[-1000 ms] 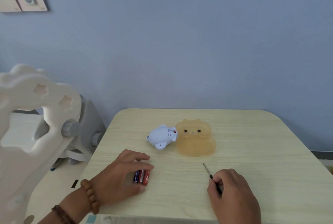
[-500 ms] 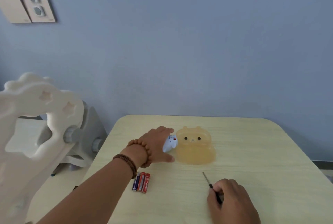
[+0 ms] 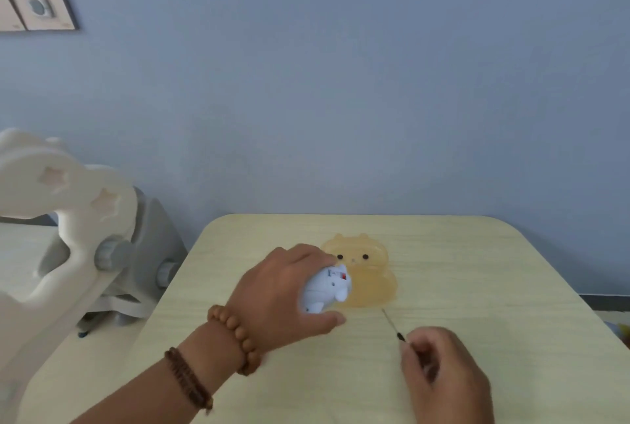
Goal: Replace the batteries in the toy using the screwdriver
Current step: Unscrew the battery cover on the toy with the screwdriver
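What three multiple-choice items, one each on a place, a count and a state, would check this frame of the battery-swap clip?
1. Where is the orange bear-shaped case?
A) on the table, just beyond the toy
B) on the floor
C) hanging on the wall

2. How many bracelets circle the left wrist?
A) one
B) two
C) four

3. What is the right hand doing?
A) lying flat and open
B) pinching the screwdriver
C) gripping the toy

Key:
1 A: the case sits on the tabletop just past the toy that the left hand grips.
2 B: a light bead bracelet and a dark bracelet show on the wrist.
3 B: curled fingers hold the handle, and the thin shaft points up and to the left.
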The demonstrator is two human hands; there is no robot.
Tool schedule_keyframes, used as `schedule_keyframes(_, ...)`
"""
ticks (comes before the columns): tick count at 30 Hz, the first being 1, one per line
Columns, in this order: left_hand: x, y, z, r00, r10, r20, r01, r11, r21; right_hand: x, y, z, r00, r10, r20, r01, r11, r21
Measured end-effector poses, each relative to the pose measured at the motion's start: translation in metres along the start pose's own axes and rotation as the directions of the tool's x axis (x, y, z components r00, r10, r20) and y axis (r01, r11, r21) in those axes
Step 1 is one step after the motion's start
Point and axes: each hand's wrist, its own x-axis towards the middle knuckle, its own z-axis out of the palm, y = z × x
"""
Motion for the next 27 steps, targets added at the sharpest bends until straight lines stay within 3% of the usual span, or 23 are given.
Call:
schedule_keyframes(3,-0.014,0.022,0.018,0.994,0.037,0.105,-0.040,0.999,0.022,0.010,-0.002,-0.013,0.960,0.270,0.069,-0.279,0.921,0.271)
schedule_keyframes(5,-0.021,0.025,0.028,0.991,0.045,0.122,-0.051,0.998,0.044,0.019,-0.011,-0.027,0.954,0.267,0.139,-0.298,0.904,0.308)
schedule_keyframes(10,-0.027,0.023,0.038,0.993,0.052,0.109,-0.062,0.994,0.092,0.036,-0.041,-0.053,0.965,0.054,0.255,-0.121,0.960,0.253)
schedule_keyframes(15,-0.029,0.020,0.038,0.991,0.035,0.126,-0.043,0.997,0.061,0.045,-0.054,-0.052,0.927,-0.180,0.330,0.136,0.979,0.151)
schedule_keyframes(27,-0.031,0.022,0.042,0.988,0.022,0.153,-0.035,0.996,0.079,0.055,-0.061,-0.034,0.844,-0.316,0.433,0.323,0.944,0.058)
